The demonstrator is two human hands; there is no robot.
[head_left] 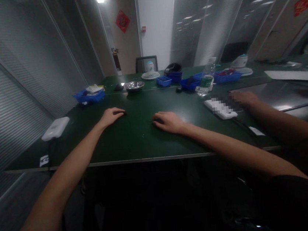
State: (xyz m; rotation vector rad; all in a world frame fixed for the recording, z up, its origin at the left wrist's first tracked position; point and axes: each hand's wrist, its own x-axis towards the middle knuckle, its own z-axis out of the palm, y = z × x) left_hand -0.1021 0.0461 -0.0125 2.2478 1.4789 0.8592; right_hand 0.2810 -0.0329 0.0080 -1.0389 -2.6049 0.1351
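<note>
My left hand (111,117) rests low over the dark green table (135,143), its thumb and fingers pinched together. A small dark piece (124,112) shows at those fingertips; its kind is too small to tell. To the right, my right hand (169,122) lies on the table with its fingers curled in. A thin trace shows beside its fingertips, but what they hold, if anything, I cannot make out. The two hands are apart. Farther back, beyond the left hand, stands a shiny metal bowl (134,89) with small things in it.
A white power strip (55,128) lies at the left, another white strip (222,109) at the right. Beside that one is a co-worker's hand (242,98). A clear bottle (206,81) stands among blue trays (163,81). Another blue tray (90,96) is at the back left.
</note>
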